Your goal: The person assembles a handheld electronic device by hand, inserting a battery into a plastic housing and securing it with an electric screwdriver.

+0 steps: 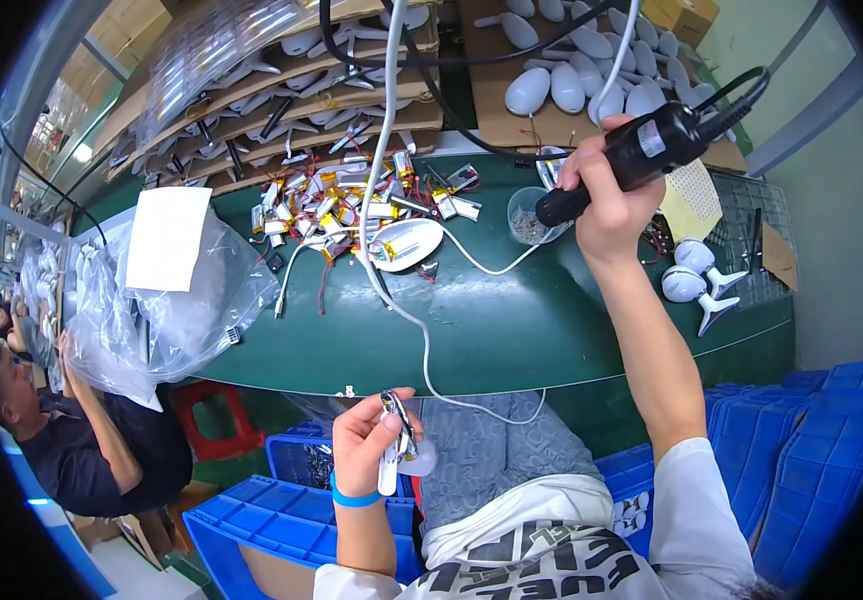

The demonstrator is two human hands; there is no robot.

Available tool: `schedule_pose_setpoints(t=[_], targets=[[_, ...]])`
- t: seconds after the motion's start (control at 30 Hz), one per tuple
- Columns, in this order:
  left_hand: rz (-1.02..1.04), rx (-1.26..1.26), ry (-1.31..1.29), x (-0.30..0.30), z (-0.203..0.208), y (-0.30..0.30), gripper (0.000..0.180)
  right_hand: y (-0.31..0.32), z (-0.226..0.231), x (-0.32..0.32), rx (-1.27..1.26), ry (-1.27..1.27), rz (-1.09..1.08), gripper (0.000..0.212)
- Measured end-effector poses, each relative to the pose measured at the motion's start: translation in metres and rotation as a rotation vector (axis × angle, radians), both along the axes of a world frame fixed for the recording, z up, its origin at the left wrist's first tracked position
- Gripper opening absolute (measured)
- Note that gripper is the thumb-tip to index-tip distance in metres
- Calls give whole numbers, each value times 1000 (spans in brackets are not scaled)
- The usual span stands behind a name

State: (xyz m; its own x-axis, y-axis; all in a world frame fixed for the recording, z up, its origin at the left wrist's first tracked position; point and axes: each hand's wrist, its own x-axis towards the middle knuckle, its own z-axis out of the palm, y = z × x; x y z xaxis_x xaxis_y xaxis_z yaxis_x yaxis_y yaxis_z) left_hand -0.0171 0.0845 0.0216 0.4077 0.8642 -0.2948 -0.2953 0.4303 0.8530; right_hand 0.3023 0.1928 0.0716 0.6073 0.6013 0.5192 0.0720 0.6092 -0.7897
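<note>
Right grip (614, 205): wrapped round black power screwdriver (652, 142), likely weighty, rigid; hold its barrel
Left grip (357, 447): pinching small white part (389, 472), probably light, fragile; take its edges

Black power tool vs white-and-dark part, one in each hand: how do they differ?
Size: the black power tool is bulky; the white-and-dark part is far smaller.
Colour: the tool is mostly black; the part mixes white and dark.
Place: the tool is over the green table; the part is off the table's near edge.
Shared: each is held in one hand, the tool in the right hand, the part in the left hand.
</note>
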Motion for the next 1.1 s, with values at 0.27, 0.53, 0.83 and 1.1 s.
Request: schedule_pose_setpoints(t=[0.27,0.53,0.83,1.1], targets=[[-70,15,-53,22,8,-4,37,-2,13,6,71,67,40,33],[-94,-142,-244,135,48,23,44,-9,28,5,144,211,41,32],[72,-124,-194,188,47,81,47,-24,44,10,237,326,52,33],[15,-93,-136,207,48,89,48,-27,40,20,282,376,68,35]])
